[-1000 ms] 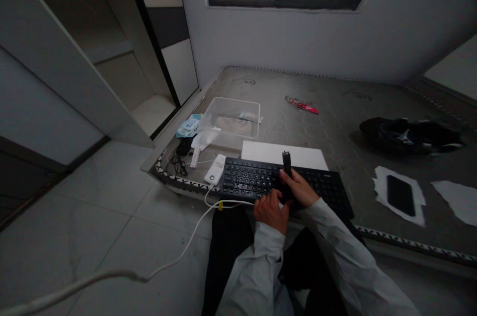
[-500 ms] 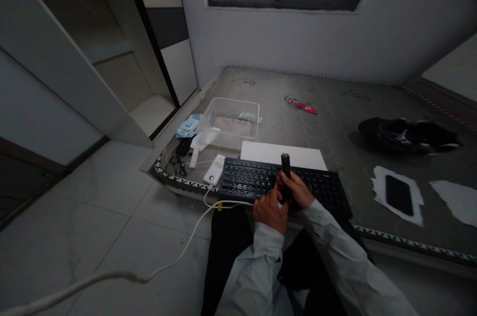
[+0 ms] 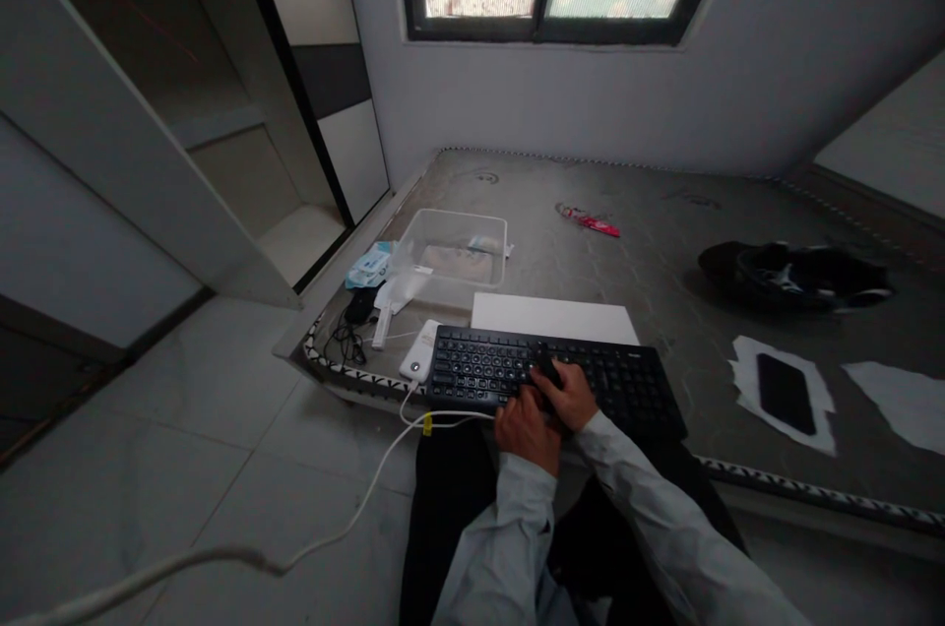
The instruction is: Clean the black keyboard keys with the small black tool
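My right hand [image 3: 574,396] is closed around a slim black stick-shaped object [image 3: 547,364], whose exact kind I cannot make out. It leans over the front of a black keyboard [image 3: 479,365]. Tucked against the right hand, my left hand [image 3: 527,429] has its fingers curled at the lower part of the same object. Most of that lower part is hidden by the fingers. A white cable [image 3: 458,414] runs up to the left hand.
Behind the keyboard lies a white box [image 3: 553,313], with a clear plastic bin [image 3: 413,257] farther back. A white power bank [image 3: 420,350] sits left of the keyboard. On the right are a phone [image 3: 786,394] on white paper and a black cap-like item [image 3: 797,274].
The black object has tipped from upright to a lower slant, its top end now down over the keys. Both hands have stayed close together. The whole view has shifted slightly.
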The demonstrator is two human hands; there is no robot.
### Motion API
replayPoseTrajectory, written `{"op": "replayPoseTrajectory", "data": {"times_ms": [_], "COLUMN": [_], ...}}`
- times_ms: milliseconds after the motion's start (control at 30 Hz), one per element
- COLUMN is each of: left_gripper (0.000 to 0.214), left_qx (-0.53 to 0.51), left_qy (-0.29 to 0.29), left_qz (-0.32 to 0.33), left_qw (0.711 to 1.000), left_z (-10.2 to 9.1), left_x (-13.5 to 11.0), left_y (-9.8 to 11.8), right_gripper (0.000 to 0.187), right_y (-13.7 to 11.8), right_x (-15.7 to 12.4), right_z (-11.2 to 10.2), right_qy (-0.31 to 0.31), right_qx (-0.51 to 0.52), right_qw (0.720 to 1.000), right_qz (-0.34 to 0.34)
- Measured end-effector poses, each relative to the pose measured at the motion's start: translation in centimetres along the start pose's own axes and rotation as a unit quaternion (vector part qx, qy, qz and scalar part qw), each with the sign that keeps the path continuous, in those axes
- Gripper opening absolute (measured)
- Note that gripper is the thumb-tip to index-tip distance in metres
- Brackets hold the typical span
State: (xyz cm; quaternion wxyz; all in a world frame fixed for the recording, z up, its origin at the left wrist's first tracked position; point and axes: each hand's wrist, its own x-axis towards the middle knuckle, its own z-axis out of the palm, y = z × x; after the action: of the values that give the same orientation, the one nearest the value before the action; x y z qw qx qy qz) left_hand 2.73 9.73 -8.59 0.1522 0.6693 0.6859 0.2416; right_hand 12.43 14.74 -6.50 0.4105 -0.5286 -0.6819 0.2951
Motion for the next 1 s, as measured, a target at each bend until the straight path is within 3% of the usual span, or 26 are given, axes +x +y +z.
{"op": "replayPoseTrajectory", "data": {"times_ms": [100,233,367,600,800,1000], "left_gripper": [0.041,0.041,0.037,0.03,0.028,0.026], "left_qx": [0.008,0.007,0.01,-0.007,0.01,0.008], "left_qy": [-0.014,-0.047,-0.048,-0.033,-0.049,-0.018], "left_qz": [0.005,0.013,0.02,0.027,0.012,0.014], "left_qw": [1.0,0.999,0.999,0.999,0.999,1.0], "left_z": [0.1,-0.5,-1.2,-1.2,-1.2,-0.9], "left_x": [0.0,0.1,0.2,0.2,0.3,0.2], "left_y": [-0.1,0.1,0.4,0.4,0.4,0.3], "right_gripper": [0.036,0.042,0.047,0.044,0.041,0.042], "right_y": [0.1,0.4,0.9,1.5,-0.3,-0.2], "right_x": [-0.3,-0.7,-0.8,0.3,1.1,1.0], "right_z": [0.0,0.0,-0.1,0.0,0.8,0.5], "right_qy": [-0.002,0.043,0.088,0.107,0.073,0.079], "right_qx": [-0.014,-0.013,0.021,0.084,-0.02,-0.021], "right_qw": [1.0,0.999,0.996,0.984,0.995,0.995], "right_qz": [-0.026,-0.026,0.018,0.119,0.061,0.06]}}
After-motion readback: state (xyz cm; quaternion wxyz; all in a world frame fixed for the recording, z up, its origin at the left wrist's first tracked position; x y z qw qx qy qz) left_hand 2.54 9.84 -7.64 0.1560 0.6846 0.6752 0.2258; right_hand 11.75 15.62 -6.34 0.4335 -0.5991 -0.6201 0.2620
